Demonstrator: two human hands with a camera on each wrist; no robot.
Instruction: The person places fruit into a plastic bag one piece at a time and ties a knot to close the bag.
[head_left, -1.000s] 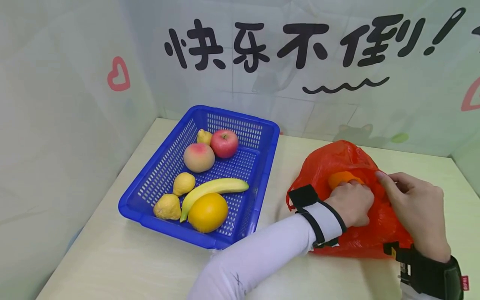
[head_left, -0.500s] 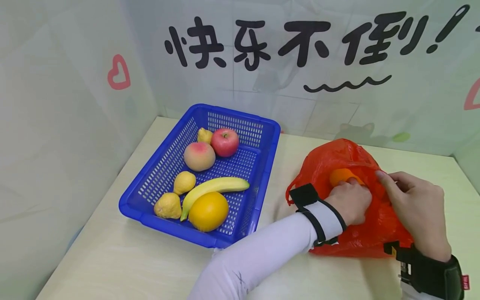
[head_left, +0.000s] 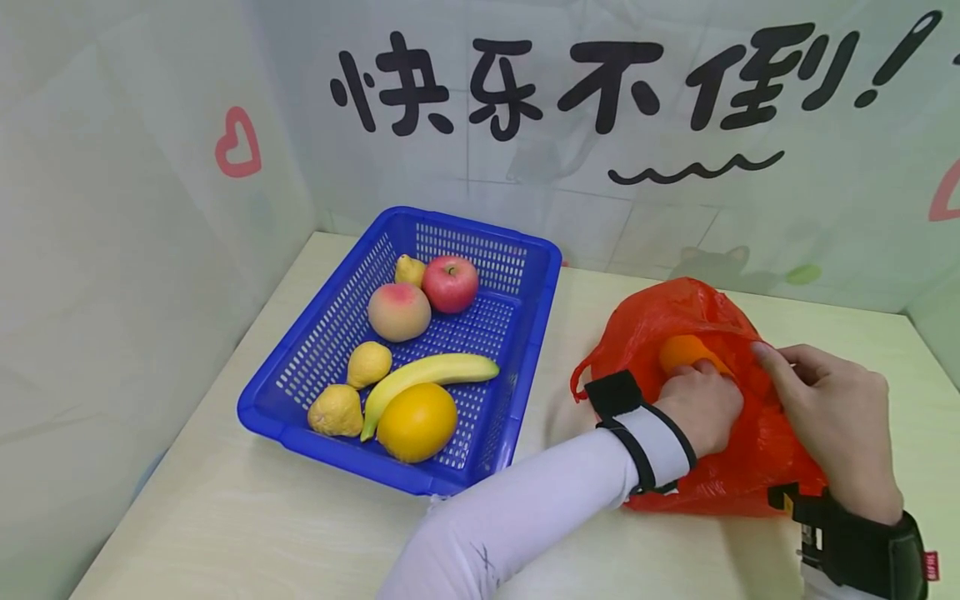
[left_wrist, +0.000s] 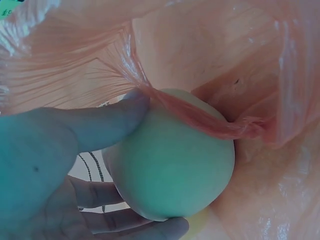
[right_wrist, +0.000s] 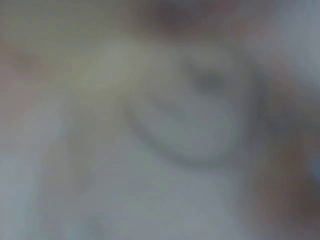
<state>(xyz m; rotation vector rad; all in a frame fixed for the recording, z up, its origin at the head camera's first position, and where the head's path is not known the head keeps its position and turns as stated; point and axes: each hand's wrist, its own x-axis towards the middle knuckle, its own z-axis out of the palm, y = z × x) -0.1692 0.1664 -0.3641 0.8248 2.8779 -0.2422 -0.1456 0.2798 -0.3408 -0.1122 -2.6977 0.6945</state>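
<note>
In the head view my left hand (head_left: 701, 410) reaches into the mouth of a red plastic bag (head_left: 651, 317). There it grips an orange (head_left: 678, 352), partly hidden by my fingers and the bag. The left wrist view shows the same round fruit (left_wrist: 172, 165), tinted green, between thumb (left_wrist: 107, 122) and fingers; a fold of bag film lies over its top. My right hand (head_left: 843, 425) pinches the bag's edge between thumb and fingers at the right. The right wrist view is too blurred to read.
Left of the bag stands a blue basket (head_left: 534, 333) holding an apple (head_left: 450, 285), a peach (head_left: 399, 312), a banana (head_left: 435, 372), a large yellow fruit (head_left: 417, 422) and several small yellow fruits. A printed cloth wall (head_left: 540, 217) closes off the table's back.
Both hands keep almost the same places at the bag, the left shifting only very slightly at the orange. The view has tilted a little.
</note>
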